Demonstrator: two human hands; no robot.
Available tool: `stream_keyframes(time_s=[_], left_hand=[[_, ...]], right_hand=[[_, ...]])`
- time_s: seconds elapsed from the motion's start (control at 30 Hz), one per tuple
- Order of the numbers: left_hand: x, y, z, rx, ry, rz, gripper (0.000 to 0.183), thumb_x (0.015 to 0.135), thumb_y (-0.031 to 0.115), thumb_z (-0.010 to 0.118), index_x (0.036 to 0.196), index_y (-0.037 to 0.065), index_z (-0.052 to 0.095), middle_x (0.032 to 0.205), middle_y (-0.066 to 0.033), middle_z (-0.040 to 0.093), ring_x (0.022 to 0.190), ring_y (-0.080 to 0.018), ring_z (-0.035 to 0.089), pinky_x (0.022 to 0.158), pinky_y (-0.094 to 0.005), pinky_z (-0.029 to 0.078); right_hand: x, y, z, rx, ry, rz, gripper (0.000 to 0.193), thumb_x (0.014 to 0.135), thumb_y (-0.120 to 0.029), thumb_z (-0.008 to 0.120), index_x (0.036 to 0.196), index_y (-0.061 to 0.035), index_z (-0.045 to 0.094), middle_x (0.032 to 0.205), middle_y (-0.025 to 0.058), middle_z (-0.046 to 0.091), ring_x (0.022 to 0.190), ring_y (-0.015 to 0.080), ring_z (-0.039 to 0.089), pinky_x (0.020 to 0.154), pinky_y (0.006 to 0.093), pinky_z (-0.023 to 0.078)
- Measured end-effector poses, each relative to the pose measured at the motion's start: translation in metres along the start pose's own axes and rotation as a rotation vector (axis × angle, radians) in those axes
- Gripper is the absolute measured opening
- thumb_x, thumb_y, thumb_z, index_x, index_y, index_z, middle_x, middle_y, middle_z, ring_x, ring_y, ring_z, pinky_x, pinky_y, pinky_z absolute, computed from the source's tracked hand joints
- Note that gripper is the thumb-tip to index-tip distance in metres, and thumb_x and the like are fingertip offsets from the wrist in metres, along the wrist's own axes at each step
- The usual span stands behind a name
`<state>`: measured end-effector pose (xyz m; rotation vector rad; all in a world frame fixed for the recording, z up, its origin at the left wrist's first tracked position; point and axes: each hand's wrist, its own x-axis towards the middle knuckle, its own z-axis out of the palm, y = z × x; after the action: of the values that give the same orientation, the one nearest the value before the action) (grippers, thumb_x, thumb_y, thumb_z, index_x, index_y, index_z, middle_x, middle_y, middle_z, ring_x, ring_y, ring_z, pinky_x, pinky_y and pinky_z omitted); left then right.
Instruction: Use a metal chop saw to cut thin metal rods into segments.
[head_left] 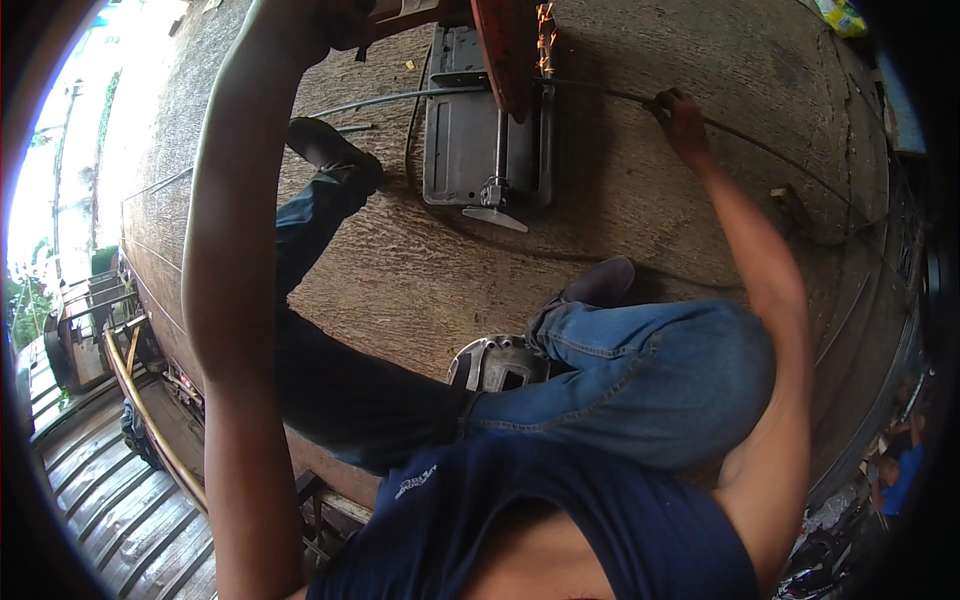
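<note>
A cut-off saw with a grey base (455,150) and a red blade guard (497,50) stands on the floor in front of me. Orange sparks (545,35) fly beside the guard, at its right. My left hand (338,25), dark and partly cut off by the upper edge, is closed round the saw's handle. A long thin metal rod (770,152) lies across the saw's base and runs out to both sides. To the right of the saw, my right hand (685,125) is closed on this rod. The cutting point itself is hidden behind the guard.
A silver and black mask-like object (500,365) lies by my bent leg. A dark cable (560,255) curves over the rough brown floor (370,270). Corrugated metal sheeting (130,520) is at lower left. At the far right edge is a person in blue (905,475).
</note>
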<state>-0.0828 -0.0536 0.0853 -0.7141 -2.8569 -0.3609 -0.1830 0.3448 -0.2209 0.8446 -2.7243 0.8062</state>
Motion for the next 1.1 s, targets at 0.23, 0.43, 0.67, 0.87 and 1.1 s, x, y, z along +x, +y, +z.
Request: stream_keyframes(time_s=[0.23,0.43,0.67,0.87,1.1], left_hand=[[0.001,0.001,-0.001,-0.012,0.01,0.019,0.04,0.061,-0.001,0.067,0.1,0.006,0.061,0.113,-0.0101,0.058,0.101,-0.0241,0.056,0.084,-0.0307,0.047],[0.004,0.003,-0.003,-0.024,0.02,0.038,0.04,0.061,-0.001,0.067,0.1,0.006,0.061,0.113,-0.0102,0.058,0.101,-0.024,0.056,0.084,-0.0307,0.047],[0.01,0.005,-0.006,-0.037,0.03,0.057,0.04,0.061,-0.002,0.067,0.1,0.006,0.061,0.114,-0.0103,0.058,0.101,-0.024,0.056,0.085,-0.0306,0.047],[0.012,0.006,-0.009,-0.044,0.039,0.069,0.04,0.061,-0.002,0.067,0.1,0.006,0.061,0.114,-0.0103,0.058,0.101,-0.024,0.056,0.085,-0.0306,0.047],[0.015,0.007,-0.012,-0.061,0.049,0.085,0.04,0.061,-0.002,0.067,0.1,0.006,0.061,0.114,-0.0104,0.058,0.102,-0.024,0.056,0.085,-0.0305,0.047]], right_hand=[[0.0,-0.002,-0.001,-0.011,-0.01,0.008,0.021,0.082,-0.02,0.066,0.087,0.0001,0.063,0.087,0.0155,0.061,0.082,0.0331,0.059,0.07,0.0415,0.045],[0.001,0.001,0.001,-0.019,0.007,0.008,0.025,0.082,-0.025,0.065,0.086,-0.0012,0.062,0.087,0.0153,0.061,0.082,0.0349,0.059,0.072,0.0424,0.046],[0.003,0.003,0.002,-0.005,0.012,-0.005,0.022,0.082,-0.023,0.066,0.086,-0.0012,0.063,0.086,0.0153,0.061,0.079,0.0341,0.059,0.069,0.0418,0.046],[0.002,0.002,0.004,0.006,-0.017,-0.017,0.024,0.083,-0.025,0.064,0.087,-0.002,0.063,0.085,0.0156,0.06,0.08,0.0346,0.059,0.07,0.0426,0.046],[0.003,0.004,0.003,0.025,-0.041,-0.035,0.019,0.084,-0.02,0.064,0.09,-0.0021,0.064,0.088,0.0141,0.062,0.081,0.0328,0.06,0.07,0.0405,0.046]])
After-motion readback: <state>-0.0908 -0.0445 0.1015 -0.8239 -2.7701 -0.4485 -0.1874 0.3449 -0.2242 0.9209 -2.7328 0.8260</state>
